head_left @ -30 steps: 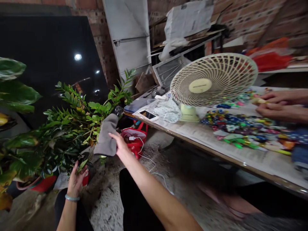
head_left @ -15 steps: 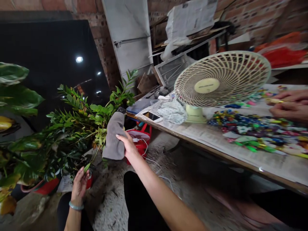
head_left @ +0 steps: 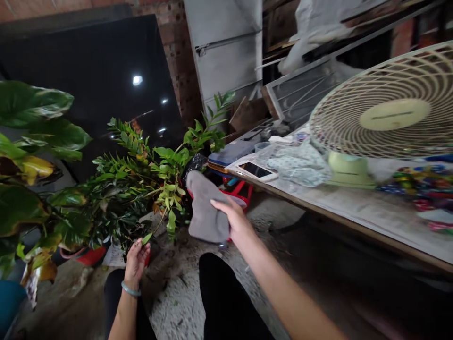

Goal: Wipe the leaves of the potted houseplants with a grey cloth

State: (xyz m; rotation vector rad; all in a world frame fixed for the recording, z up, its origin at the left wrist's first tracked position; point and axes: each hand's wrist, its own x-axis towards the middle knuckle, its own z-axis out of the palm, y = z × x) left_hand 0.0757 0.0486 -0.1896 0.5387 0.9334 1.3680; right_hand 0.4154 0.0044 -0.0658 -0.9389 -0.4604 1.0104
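While a green leaf (head_left: 146, 239) is pinched between thumb and fingers by the left hand (head_left: 136, 259) at eight o'clock from the middle of the view, a grey cloth (head_left: 207, 208) is held close to the centre, toward seven o'clock, by the right hand (head_left: 235, 219). There the grip is closed, with the thumb laid over the fabric; the fingers underneath are hidden. As far as can be judged, the leaf is joined to a thin stem, and it is held apart from the cloth. No contact between the two is shown, and nothing can be confirmed as finished; how much is left cannot be told.

The cloth is seen as soft, matt and plain, rounded at its upper end and squarer below, with shallow creases. Whether it is folded or shaped like a mitt cannot be made out. The leaf is small, narrow and bright green, with its tip pointed up toward one o'clock.

Farther out, a leafy plant (head_left: 170, 165) is spread from nine to eleven o'clock, its foliage mostly green, with some yellowed parts. Part of a red bag (head_left: 247, 191) is seen at four o'clock, below the bench (head_left: 318, 203). On the bench, a white phone (head_left: 256, 171) is placed near the edge at three o'clock, and a pale fan (head_left: 394, 113) is stood between two and three. Beyond the plant, a dark glossy panel (head_left: 88, 89) is set at ten o'clock.
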